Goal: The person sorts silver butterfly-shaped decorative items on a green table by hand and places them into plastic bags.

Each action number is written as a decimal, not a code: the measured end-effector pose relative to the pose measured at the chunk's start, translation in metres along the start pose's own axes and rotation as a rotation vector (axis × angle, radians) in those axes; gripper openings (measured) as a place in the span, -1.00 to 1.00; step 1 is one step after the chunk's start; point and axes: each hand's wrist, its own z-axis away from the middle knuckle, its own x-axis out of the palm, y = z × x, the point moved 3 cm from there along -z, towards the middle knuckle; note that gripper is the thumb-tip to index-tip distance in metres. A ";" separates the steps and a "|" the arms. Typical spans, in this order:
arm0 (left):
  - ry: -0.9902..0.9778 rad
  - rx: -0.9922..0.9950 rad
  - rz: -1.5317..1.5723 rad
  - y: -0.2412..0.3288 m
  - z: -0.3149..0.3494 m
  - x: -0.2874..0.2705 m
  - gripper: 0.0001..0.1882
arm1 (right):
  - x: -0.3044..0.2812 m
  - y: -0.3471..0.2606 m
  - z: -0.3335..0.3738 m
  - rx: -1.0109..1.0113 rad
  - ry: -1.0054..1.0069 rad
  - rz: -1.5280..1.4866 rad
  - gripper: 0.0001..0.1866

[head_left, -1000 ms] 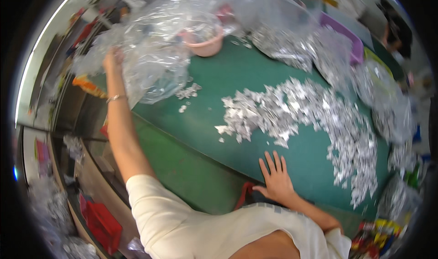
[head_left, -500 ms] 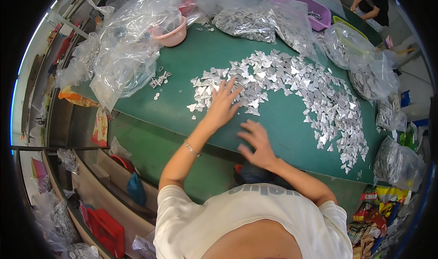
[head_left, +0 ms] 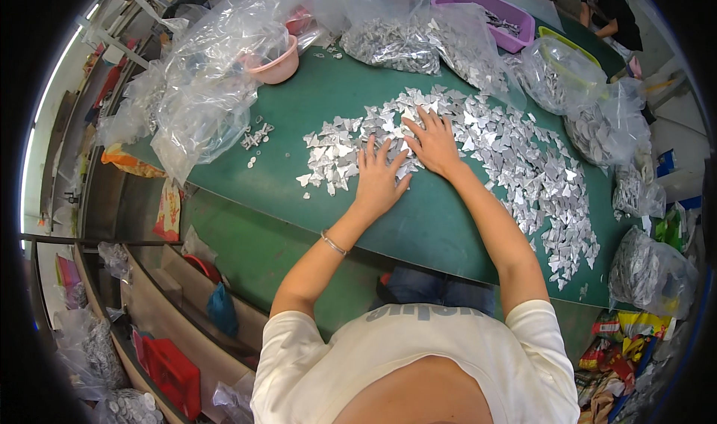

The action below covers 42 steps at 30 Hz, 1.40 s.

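Note:
Many small silvery flat metal pieces [head_left: 515, 151], pointed like little winged shapes, lie in a curved spread over the green tabletop [head_left: 299, 200]. My left hand [head_left: 379, 178] rests at the near edge of the spread, palm down with its fingers apart and the fingertips on the pieces. Farther up and to its right, my right hand [head_left: 435, 142] lies flat on the pieces, fingers stretched out. Neither hand grips anything. What lies under the palms is hidden.
Clear bags of metal parts [head_left: 392, 45] line the far edge. A pink bowl [head_left: 276, 64] sits among plastic bags at left, a purple basin [head_left: 515, 39] at the back. Small loose parts [head_left: 256, 136] lie left. Another person [head_left: 609, 13] sits at far right.
My right hand has moved forward from the near table edge onto the metal pieces. My left hand has shifted slightly right and nearer to me.

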 end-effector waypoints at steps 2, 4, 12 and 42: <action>0.014 -0.027 0.061 -0.003 0.002 0.001 -0.48 | -0.003 -0.007 0.016 -0.028 0.011 -0.043 -0.56; 0.024 -0.034 0.106 -0.004 0.003 0.001 -0.49 | -0.014 -0.009 0.036 -0.040 -0.024 -0.075 -0.58; -0.022 0.085 0.165 0.004 0.004 0.001 -0.56 | -0.066 0.006 0.099 -0.009 -0.187 -0.444 -0.64; 0.131 0.159 0.209 0.000 0.005 -0.004 -0.56 | -0.117 0.016 0.165 0.037 -0.071 -0.128 -0.64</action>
